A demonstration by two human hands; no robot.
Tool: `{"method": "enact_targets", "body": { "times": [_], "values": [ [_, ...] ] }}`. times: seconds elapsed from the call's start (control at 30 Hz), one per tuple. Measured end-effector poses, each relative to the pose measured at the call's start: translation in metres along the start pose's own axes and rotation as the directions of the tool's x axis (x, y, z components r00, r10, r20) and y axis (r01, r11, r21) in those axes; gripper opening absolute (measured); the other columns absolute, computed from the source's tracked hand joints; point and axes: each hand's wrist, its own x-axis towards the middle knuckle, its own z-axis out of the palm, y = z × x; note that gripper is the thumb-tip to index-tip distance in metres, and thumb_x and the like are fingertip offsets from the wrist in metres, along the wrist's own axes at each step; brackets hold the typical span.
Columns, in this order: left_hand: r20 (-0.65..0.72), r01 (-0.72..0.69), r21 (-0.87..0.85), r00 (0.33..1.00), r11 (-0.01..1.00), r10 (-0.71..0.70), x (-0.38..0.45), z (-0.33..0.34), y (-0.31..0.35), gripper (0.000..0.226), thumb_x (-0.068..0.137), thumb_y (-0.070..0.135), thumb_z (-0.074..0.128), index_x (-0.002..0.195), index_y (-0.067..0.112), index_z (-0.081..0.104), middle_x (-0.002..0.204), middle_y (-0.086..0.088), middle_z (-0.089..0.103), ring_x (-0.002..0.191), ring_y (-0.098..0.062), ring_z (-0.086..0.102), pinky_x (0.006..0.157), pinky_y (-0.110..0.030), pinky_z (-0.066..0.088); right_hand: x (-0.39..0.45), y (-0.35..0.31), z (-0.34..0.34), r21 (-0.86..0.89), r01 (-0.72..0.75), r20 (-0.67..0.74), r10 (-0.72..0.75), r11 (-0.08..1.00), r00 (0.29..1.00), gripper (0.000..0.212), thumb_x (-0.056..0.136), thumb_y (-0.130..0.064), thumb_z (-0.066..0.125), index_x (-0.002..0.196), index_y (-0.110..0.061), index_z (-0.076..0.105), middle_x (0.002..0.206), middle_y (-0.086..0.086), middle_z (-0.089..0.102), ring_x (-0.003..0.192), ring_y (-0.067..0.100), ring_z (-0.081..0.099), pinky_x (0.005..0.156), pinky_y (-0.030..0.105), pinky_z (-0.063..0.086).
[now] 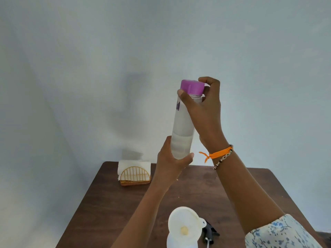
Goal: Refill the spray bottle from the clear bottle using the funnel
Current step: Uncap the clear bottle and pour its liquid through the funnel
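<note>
I hold a tall clear bottle [182,126] upright in the air above the table; liquid fills roughly its lower third. My left hand [172,161] grips its base. My right hand [204,108] wraps its neck, fingers on the purple cap [192,87]. Near the front edge stands the white spray bottle [180,242] with a cream funnel [184,224] seated in its neck. The black spray head [209,233] lies on the table just right of it.
A brown wooden table [125,203] stands against a pale wall. A gold wire holder with white napkins [134,173] sits at the back left corner.
</note>
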Motion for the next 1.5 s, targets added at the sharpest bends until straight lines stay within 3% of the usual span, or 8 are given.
{"method": "enact_targets", "body": {
  "times": [0.1, 0.27, 0.5, 0.7, 0.77, 0.97, 1.07, 1.5],
  "values": [
    [-0.056, -0.054, 0.056, 0.997, 0.997, 0.058, -0.005, 0.002, 0.017, 0.059, 0.071, 0.028, 0.077, 0.119, 0.023, 0.044, 0.103, 0.008, 0.052, 0.091, -0.010, 0.054, 0.067, -0.007, 0.043, 0.003, -0.022, -0.004, -0.001, -0.033, -0.069, 0.033, 0.999, 0.997, 0.064, 0.063, -0.053, 0.076, 0.109, -0.023, 0.042, 0.081, -0.008, 0.059, 0.065, 0.001, 0.061, 0.069, 0.034, 0.054],
    [-0.072, -0.105, 0.035, 0.992, 0.994, 0.107, -0.020, 0.003, 0.041, 0.049, 0.068, 0.026, 0.078, 0.104, 0.028, 0.044, 0.094, 0.010, 0.056, 0.080, -0.008, 0.057, 0.062, -0.008, 0.042, 0.010, -0.047, -0.019, 0.042, -0.029, -0.094, 0.033, 0.999, 0.995, 0.045, 0.071, -0.043, 0.074, 0.099, -0.014, 0.054, 0.075, -0.012, 0.056, 0.059, -0.004, 0.055, 0.059, 0.019, 0.043],
    [0.021, -0.111, 0.121, 0.994, 0.987, 0.109, -0.024, -0.007, 0.061, 0.037, 0.070, 0.024, 0.076, 0.091, 0.027, 0.047, 0.075, 0.017, 0.051, 0.073, -0.009, 0.058, 0.061, -0.010, 0.047, 0.012, -0.063, -0.038, 0.216, 0.005, 0.117, -0.031, 0.976, 0.993, 0.033, 0.065, -0.033, 0.070, 0.089, -0.011, 0.061, 0.091, 0.014, 0.067, 0.085, 0.024, 0.065, 0.080, 0.038, 0.053],
    [0.202, -0.070, -0.209, 0.973, 0.975, 0.113, -0.042, -0.009, 0.068, 0.032, 0.071, 0.010, 0.077, 0.078, 0.031, 0.054, 0.068, 0.031, 0.061, 0.067, 0.014, 0.058, 0.052, -0.003, 0.046, 0.011, -0.075, -0.056, 0.422, -0.098, 0.473, -0.126, 0.901, 0.872, 0.029, 0.086, -0.034, 0.048, 0.099, -0.009, 0.055, 0.087, 0.009, 0.069, 0.072, 0.016, 0.063, 0.064, 0.030, 0.052],
    [0.182, -0.081, -0.237, 0.975, 0.968, 0.127, -0.042, -0.008, 0.071, 0.035, 0.071, 0.012, 0.077, 0.082, 0.033, 0.052, 0.070, 0.029, 0.062, 0.071, 0.013, 0.058, 0.053, -0.004, 0.046, 0.011, -0.074, -0.057, 0.478, -0.134, 0.491, -0.138, 0.868, 0.860, 0.035, 0.089, -0.038, 0.049, 0.107, -0.008, 0.050, 0.093, 0.010, 0.066, 0.081, 0.019, 0.061, 0.073, 0.038, 0.055],
    [0.172, -0.073, -0.276, 0.977, 0.958, 0.124, -0.040, -0.013, 0.079, 0.062, 0.074, 0.016, 0.076, 0.110, 0.038, 0.032, 0.097, 0.018, 0.046, 0.089, -0.007, 0.053, 0.054, -0.007, 0.048, 0.014, -0.064, -0.057, 0.608, -0.215, 0.326, 0.007, 0.765, 0.945, 0.034, 0.087, -0.031, 0.056, 0.112, -0.011, 0.044, 0.102, 0.013, 0.055, 0.089, 0.030, 0.057, 0.085, 0.049, 0.050],
    [0.132, -0.066, -0.244, 0.986, 0.968, 0.101, -0.037, -0.013, 0.079, 0.066, 0.074, 0.021, 0.076, 0.112, 0.039, 0.025, 0.096, 0.023, 0.040, 0.090, -0.007, 0.050, 0.053, -0.006, 0.048, 0.015, -0.062, -0.059, 0.645, -0.228, 0.299, 0.034, 0.729, 0.954, 0.015, 0.095, -0.022, 0.047, 0.108, -0.014, 0.045, 0.089, 0.003, 0.060, 0.086, 0.020, 0.056, 0.077, 0.037, 0.052],
    [0.067, -0.120, -0.163, 0.989, 0.979, 0.133, -0.030, -0.014, 0.077, 0.065, 0.074, 0.023, 0.076, 0.111, 0.034, 0.024, 0.094, 0.024, 0.037, 0.087, -0.001, 0.046, 0.052, 0.005, 0.038, 0.008, -0.077, -0.044, 0.323, -0.032, 0.129, -0.011, 0.946, 0.992, 0.058, 0.064, -0.049, 0.069, 0.104, -0.010, 0.057, 0.111, 0.008, 0.060, 0.095, 0.016, 0.060, 0.084, 0.032, 0.051]
  ]
}}
